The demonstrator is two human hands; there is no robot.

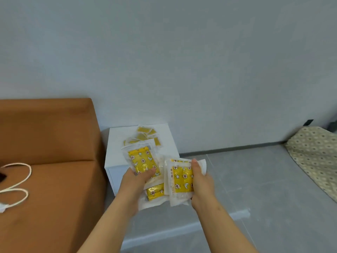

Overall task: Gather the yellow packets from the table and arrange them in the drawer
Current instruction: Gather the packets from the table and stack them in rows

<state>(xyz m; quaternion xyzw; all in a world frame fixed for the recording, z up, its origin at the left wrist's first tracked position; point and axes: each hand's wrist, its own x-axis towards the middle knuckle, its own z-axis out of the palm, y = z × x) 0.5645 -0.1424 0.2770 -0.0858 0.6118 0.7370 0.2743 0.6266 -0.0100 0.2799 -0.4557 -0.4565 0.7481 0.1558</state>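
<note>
Packets [145, 136] lie scattered on the white table [116, 143]; others are held just above its front edge. Left hand [135, 181] grips one stack [141, 159], thumb across it. Right hand [200, 181] pinches a second stack [182, 179] by its side. Judged light, soft and slick in clear wrappers: hold across the padded middle, not the sealed margins. Drawer [114, 173] appears closed.

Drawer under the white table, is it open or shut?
Shut, as far as shows: the drawer front sits flush under the table top; the held packets hide its right part.
</note>
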